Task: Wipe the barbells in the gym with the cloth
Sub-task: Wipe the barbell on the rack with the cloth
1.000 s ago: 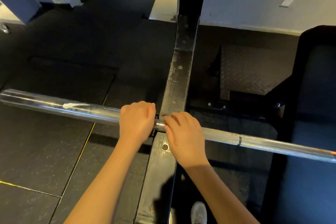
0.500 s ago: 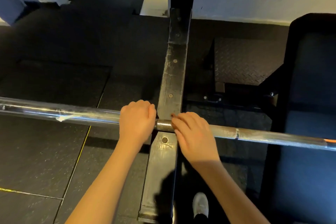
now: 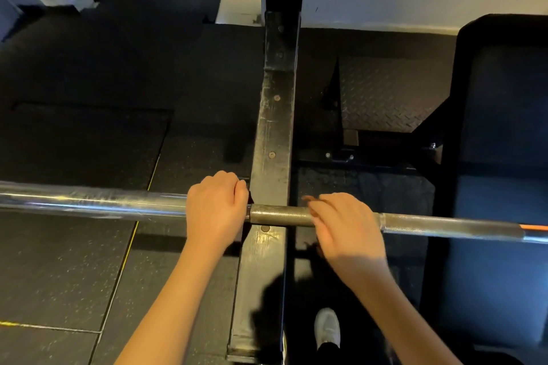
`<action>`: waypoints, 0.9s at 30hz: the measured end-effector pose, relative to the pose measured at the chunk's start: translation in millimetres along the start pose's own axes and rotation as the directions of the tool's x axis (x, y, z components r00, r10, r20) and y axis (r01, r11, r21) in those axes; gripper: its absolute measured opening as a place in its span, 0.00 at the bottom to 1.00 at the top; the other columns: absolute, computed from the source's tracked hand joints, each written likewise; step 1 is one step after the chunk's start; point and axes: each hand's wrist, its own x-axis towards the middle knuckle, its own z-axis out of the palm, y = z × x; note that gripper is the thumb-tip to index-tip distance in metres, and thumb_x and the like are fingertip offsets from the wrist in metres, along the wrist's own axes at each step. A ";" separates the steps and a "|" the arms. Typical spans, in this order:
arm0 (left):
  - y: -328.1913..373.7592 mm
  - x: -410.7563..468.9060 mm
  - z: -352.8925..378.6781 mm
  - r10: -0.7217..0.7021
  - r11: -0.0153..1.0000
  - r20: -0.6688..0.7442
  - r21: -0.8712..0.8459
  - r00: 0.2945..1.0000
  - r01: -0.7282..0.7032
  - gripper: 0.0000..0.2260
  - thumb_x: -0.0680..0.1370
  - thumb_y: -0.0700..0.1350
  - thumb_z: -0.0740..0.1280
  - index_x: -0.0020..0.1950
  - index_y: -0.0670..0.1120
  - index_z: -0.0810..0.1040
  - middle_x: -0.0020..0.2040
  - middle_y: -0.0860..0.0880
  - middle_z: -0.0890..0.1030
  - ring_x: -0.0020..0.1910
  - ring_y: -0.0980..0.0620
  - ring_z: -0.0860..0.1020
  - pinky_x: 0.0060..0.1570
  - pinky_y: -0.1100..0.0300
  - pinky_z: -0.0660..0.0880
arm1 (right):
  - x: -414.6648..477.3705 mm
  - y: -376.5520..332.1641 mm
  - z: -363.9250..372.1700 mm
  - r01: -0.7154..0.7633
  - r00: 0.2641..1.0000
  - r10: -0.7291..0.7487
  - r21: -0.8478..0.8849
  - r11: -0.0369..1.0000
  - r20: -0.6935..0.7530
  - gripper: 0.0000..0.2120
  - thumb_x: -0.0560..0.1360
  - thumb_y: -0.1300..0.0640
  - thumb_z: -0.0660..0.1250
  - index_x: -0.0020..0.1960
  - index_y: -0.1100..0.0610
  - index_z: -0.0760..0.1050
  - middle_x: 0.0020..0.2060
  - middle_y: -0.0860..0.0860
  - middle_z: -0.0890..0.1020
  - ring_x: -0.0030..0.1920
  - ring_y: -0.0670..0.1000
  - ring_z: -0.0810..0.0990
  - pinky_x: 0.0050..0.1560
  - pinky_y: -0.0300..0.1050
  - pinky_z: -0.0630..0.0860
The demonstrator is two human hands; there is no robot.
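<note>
A steel barbell (image 3: 278,214) runs left to right across a black rack beam (image 3: 274,127). My left hand (image 3: 216,210) grips the shiny sleeve (image 3: 89,201) right at its collar. My right hand (image 3: 347,228) wraps over the knurled shaft to the right of the beam and is blurred. A dark scrap, apparently the cloth (image 3: 308,246), shows just under its fingers; most of the cloth is hidden by the hand. An orange band (image 3: 533,227) marks the shaft at the far right.
A black padded bench (image 3: 504,127) fills the right side. A diamond-tread plate (image 3: 385,92) lies behind the bar. Black rubber mats (image 3: 74,261) cover the floor on the left. My white shoe (image 3: 327,326) stands below the bar.
My right hand has slid to the right along the shaft, baring a stretch of knurling between my hands. My left hand keeps its grip at the collar.
</note>
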 end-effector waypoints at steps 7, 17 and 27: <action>-12.5 -40.0 6.6 0.112 0.990 -0.132 -0.074 0.985 -0.122 0.19 0.79 0.48 0.52 0.56 0.43 0.80 0.50 0.48 0.81 0.50 0.49 0.78 0.53 0.53 0.68 | -22.9 -9.1 9.6 -0.295 0.948 0.291 -0.007 0.956 -0.131 0.13 0.77 0.60 0.60 0.49 0.63 0.82 0.46 0.58 0.84 0.49 0.61 0.81 0.56 0.56 0.74; -30.3 -77.2 4.7 0.193 0.978 -0.018 -0.076 0.981 -0.194 0.23 0.81 0.50 0.52 0.76 0.45 0.64 0.73 0.47 0.69 0.74 0.49 0.63 0.75 0.54 0.50 | -36.0 5.8 -4.5 -0.081 0.993 0.073 0.091 0.993 0.090 0.20 0.77 0.53 0.53 0.60 0.57 0.79 0.54 0.51 0.81 0.54 0.54 0.78 0.56 0.50 0.74; -33.9 -98.1 -16.7 0.159 0.981 0.063 -0.124 0.985 -0.151 0.25 0.79 0.55 0.47 0.76 0.52 0.60 0.75 0.56 0.61 0.74 0.56 0.58 0.71 0.56 0.54 | -30.2 -63.4 1.2 -0.005 0.995 -0.015 0.209 0.978 0.095 0.17 0.72 0.60 0.73 0.61 0.55 0.79 0.59 0.52 0.81 0.64 0.55 0.75 0.67 0.53 0.70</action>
